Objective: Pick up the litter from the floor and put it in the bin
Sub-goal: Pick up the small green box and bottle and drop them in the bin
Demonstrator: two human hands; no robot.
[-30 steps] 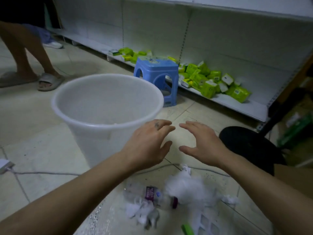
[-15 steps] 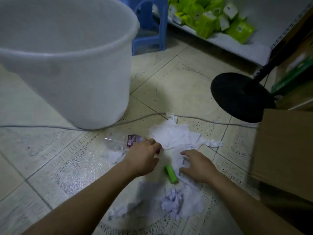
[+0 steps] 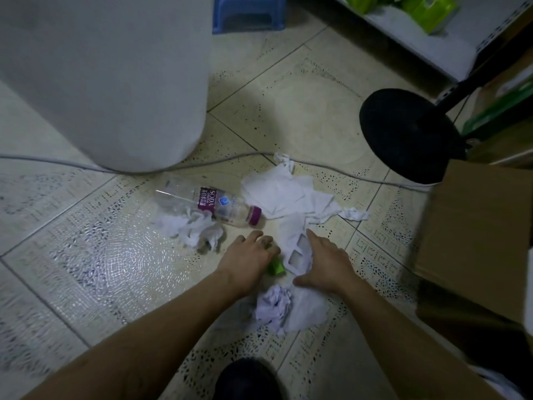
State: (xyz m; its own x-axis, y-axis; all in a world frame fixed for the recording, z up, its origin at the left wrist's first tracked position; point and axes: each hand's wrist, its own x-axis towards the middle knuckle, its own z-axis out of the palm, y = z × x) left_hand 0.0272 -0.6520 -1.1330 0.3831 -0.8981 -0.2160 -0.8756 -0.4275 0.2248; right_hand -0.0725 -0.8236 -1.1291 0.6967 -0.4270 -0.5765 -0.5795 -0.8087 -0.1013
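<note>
Head view: the bin [image 3: 115, 82] stands far left, open floor [image 3: 72, 269] beside the litter. One bottle [image 3: 219, 204], several tissue wads. Left hand [image 3: 249, 262] curls over a green piece [image 3: 276, 267] (grip unclear); right hand [image 3: 324, 262] lies spread flat on white packaging [image 3: 298, 256].

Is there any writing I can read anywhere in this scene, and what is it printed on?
"SODA": on the purple label of the clear plastic bottle lying on the floor tiles.
Smaller print under "SODA" and the characters beside it on that label: too small to read.
Green packets on the shelf: print too blurred to read.
White bin and cardboard box: no writing visible.
</note>
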